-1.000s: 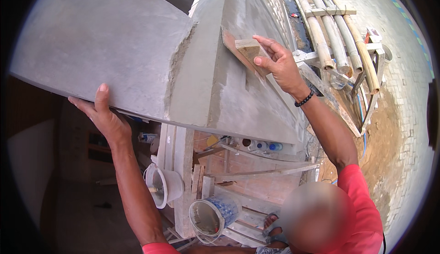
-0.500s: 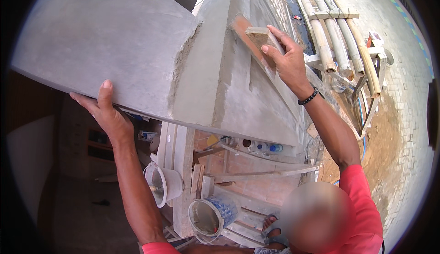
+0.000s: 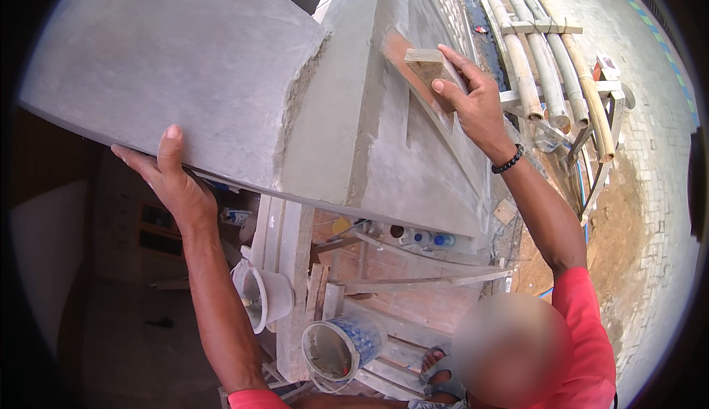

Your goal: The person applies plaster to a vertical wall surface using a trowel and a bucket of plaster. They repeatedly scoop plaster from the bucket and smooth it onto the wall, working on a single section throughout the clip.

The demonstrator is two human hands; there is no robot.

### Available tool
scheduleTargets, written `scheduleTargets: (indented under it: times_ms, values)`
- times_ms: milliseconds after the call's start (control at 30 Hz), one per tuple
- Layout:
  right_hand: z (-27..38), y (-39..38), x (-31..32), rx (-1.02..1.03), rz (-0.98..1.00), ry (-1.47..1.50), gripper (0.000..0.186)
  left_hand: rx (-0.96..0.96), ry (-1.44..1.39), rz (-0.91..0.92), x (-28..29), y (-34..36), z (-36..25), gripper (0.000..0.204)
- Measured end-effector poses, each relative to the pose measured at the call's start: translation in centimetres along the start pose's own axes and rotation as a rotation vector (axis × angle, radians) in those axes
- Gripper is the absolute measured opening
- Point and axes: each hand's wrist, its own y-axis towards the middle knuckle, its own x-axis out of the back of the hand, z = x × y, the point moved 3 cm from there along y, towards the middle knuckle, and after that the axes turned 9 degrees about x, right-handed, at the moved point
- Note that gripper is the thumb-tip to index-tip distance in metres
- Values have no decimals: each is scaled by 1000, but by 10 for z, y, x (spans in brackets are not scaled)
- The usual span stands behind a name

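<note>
My right hand [image 3: 484,106], with a black beaded bracelet at its wrist, grips a plastering float [image 3: 428,66] by its pale wooden block handle. The float's long, reddish-orange board lies along the grey plastered face [image 3: 391,154] right of the corner; its lower part is hidden by my hand. At the left, my left hand [image 3: 177,184] is at the lower edge of a smooth grey plastered surface [image 3: 170,55]. Its thumb points up over that surface and its fingers stretch along the edge. A rough plaster ridge divides this surface from the smoother corner strip.
Below hang or stand a white bucket [image 3: 277,294] and a blue-patterned bucket [image 3: 362,339], beside wooden planks [image 3: 295,276]. Bottles [image 3: 443,239] stand under the plastered edge. Bamboo poles [image 3: 539,62] lie on a frame at the right, near a paved path [image 3: 665,210].
My right hand and the float have moved slightly down and to the right along the plastered face. My left hand stays at the lower edge.
</note>
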Motion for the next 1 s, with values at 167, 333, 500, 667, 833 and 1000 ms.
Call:
scheduleTargets:
  times_ms: [167, 333, 500, 667, 833, 1000]
  values:
    - [-12, -20, -12, -5, 66, -36, 50, 6, -23, 19, 0, 1, 0, 111]
    - [-11, -35, 34, -79, 93, -149, 50, -27, 46, -29, 1, 2, 3, 114]
    - [69, 51, 50, 121, 111, -409, 45, -5, 139, -40, 6, 3, 9, 118]
    - [98, 132, 25, 444, 502, -798, 37, -12, 201, -48, 6, 2, 5, 117]
    - [100, 142, -3, 533, 647, -927, 32, -5, 199, -32, 7, 3, 7, 117]
    - [101, 139, -20, 526, 744, -855, 31, 4, 282, -67, 9, 2, 7, 118]
